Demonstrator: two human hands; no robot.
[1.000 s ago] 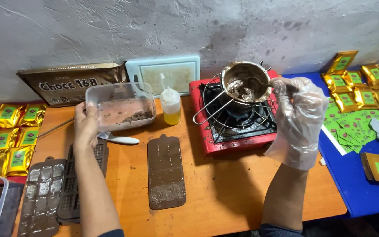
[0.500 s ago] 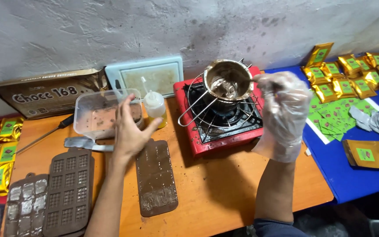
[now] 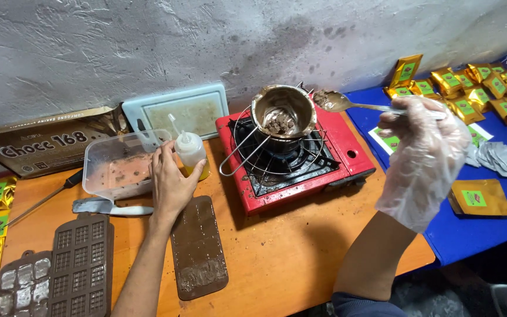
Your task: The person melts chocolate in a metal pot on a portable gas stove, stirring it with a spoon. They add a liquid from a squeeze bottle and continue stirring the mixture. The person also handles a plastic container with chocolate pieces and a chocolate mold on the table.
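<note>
Left hand (image 3: 170, 183): bare, no glove, ring or watch visible; forearm uncovered along its whole visible length, running to the bottom edge left of centre in the frame. Right hand (image 3: 422, 155): covered by a loose, clear plastic disposable glove, crinkled and baggy, its open cuff ending just past the wrist, at right of centre. Right forearm: bare below the glove. At the bottom edge, right of centre, a small patch of dark blue cloth, probably a sleeve.

small chocolate workshop: moulds (image 3: 83, 258), stove (image 3: 300, 158), packets (image 3: 488, 88)
</note>
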